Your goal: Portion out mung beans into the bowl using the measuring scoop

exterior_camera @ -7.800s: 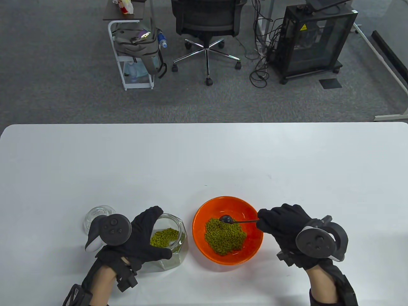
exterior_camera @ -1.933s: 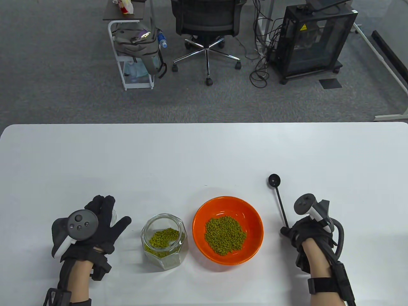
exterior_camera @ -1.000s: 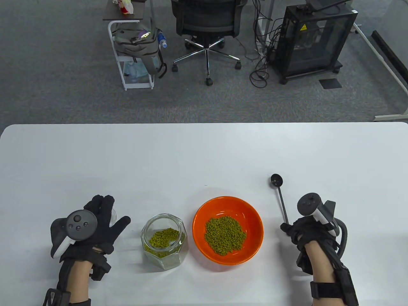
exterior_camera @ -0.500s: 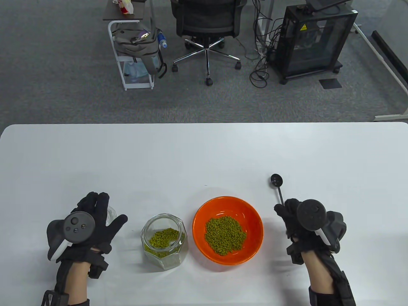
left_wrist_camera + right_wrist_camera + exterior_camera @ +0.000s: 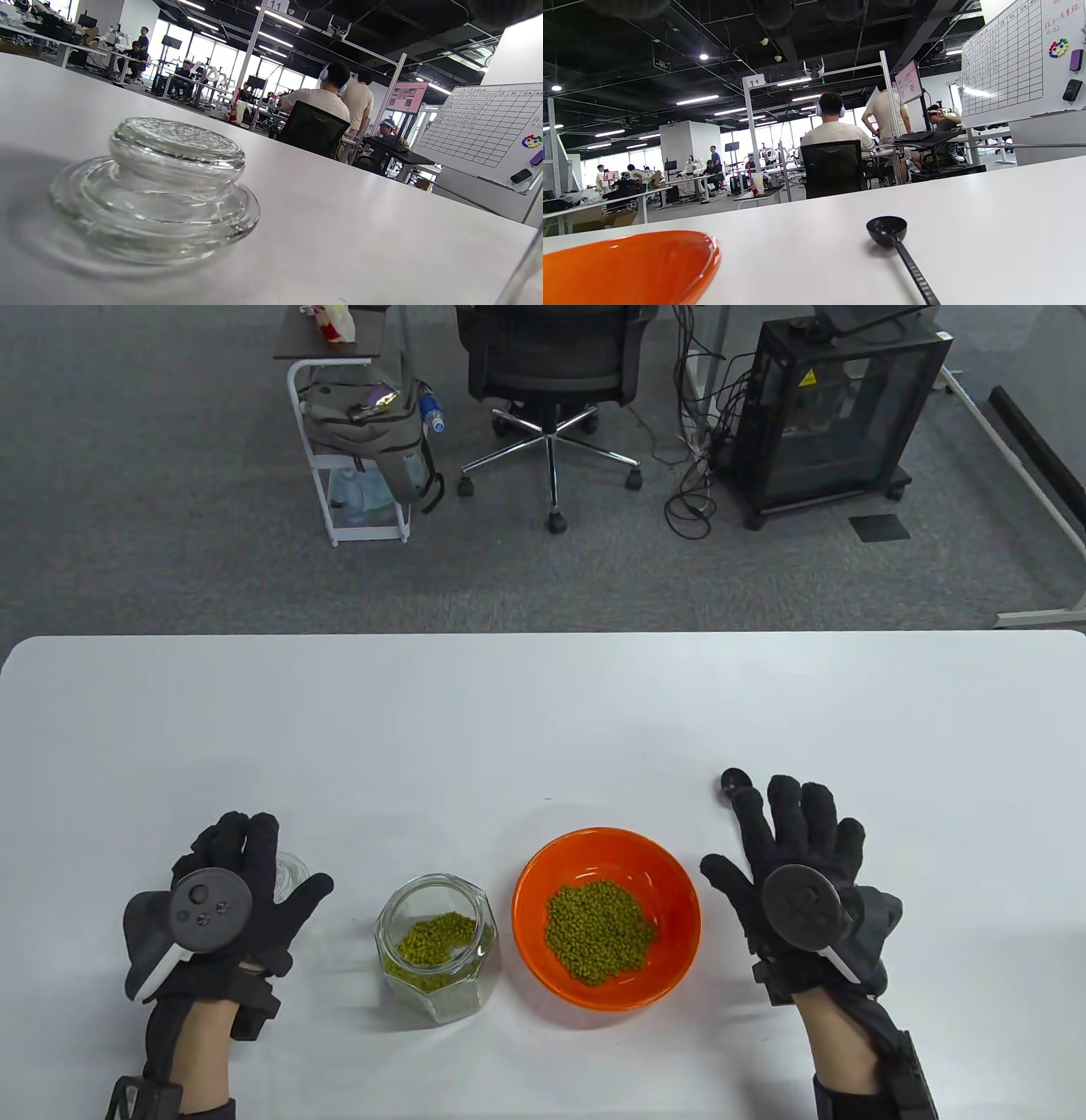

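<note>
Spreading your right hand (image 5: pixel 793 869) flat, palm down, you are covering most of the black measuring scoop (image 5: pixel 886 230), which is lying on the white table (image 5: pixel 543 712) to the right of the orange bowl (image 5: pixel 670 891). Your fingers are straight and splayed, gripping nothing. From above, only the round cup of the scoop is peeking out beside your index fingertip; the right wrist view is showing the cup sitting on the table, open side up, with the handle running back toward the camera.

The bowl is holding a heap of mung beans (image 5: pixel 599 931) in its middle. Just to its left, the glass jar (image 5: pixel 437 948) is standing upright and uncovered, with more beans at its bottom.

Your left hand (image 5: pixel 233 891) is lying open too, fingers straight and close together, over the glass lid (image 5: pixel 152 190), which is resting on the table well left of the jar. Whether your fingers are touching the lid cannot be told.
</note>
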The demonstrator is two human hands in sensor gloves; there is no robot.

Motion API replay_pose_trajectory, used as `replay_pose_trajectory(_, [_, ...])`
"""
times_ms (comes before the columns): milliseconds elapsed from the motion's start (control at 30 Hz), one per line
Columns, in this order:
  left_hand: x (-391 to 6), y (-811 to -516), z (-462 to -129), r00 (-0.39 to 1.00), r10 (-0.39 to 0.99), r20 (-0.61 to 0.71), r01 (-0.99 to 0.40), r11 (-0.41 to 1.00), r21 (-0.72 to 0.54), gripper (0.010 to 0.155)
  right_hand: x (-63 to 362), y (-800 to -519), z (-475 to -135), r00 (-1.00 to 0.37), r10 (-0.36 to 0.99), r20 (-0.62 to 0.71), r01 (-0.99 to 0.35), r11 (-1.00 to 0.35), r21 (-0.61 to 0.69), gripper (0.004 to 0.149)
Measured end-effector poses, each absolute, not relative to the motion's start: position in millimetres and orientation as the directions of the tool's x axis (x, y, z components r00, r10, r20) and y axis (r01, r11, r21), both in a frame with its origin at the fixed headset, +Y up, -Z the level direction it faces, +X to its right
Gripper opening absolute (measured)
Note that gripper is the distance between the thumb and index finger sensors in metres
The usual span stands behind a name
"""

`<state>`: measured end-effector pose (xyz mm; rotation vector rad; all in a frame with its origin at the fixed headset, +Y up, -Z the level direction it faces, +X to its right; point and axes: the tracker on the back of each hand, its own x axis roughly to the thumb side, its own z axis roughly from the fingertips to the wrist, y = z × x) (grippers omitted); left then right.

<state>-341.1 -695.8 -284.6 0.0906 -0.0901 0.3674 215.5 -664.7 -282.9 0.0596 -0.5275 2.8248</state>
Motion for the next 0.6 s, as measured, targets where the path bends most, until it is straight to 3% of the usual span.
replay_pose_trajectory(300, [-353,-706,-291,0.946,0.324,0.027,-0.325,0.941,0.098,0.098,215,-665,-283,-0.967,0.241,0.084,-0.255,-0.901,-0.351,0.081])
replay_pose_trajectory(600, [-357,-716,-299,0.963,0.265,-0.046,-0.265,0.964,0.019,0.103,215,-667,-285,-0.969,0.233,0.079,-0.246,-0.912,-0.329,0.080])
